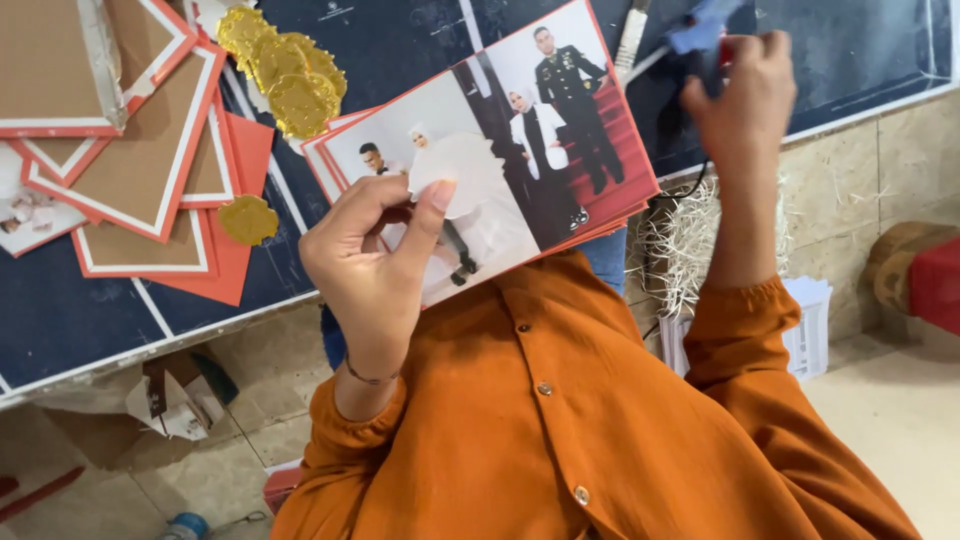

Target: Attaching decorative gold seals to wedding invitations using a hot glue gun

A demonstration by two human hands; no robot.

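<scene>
Left hand (375, 255) pinches a stack of printed photo cards (500, 150) at its 7 o'clock corner, above the dark worktable (60, 320). Right hand (740, 100), at 2 o'clock, clenches a blue-handled tool (700, 25). Gold seals (285, 70) lie at 10 o'clock.

A craft workshop — a dark worktable (60, 320) strewn with orange-bordered card frames (150, 160) and gold seals (285, 70), straw filler (680, 250) and scraps on the tiled floor (900, 420).
</scene>
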